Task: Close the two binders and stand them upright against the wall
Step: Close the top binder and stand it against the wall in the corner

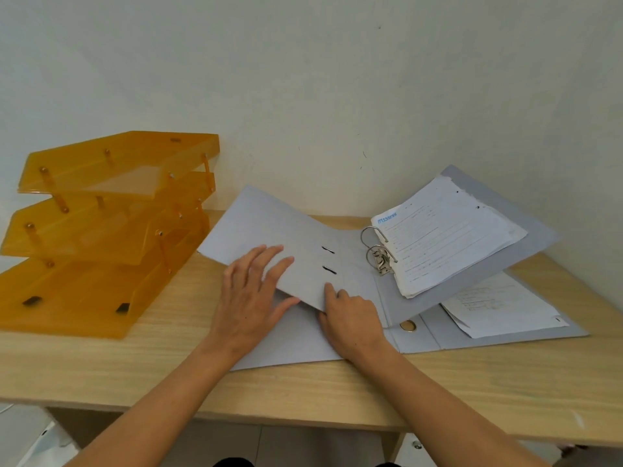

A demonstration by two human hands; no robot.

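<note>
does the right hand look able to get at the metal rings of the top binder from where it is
Probably yes: the right hand rests at the cover's near edge, and the rings stand exposed just beyond it, with nothing between.

A short blue printed heading is found at the top left corner of the top sheet (pixel 448 237) filed in the upper open binder (pixel 303 241); its letters are too blurred to be read. The lines of writing below it are likewise illegible. No other text is legible.

Both hands (pixel 249 294) on open upper binder (pixel 303 251)
</note>
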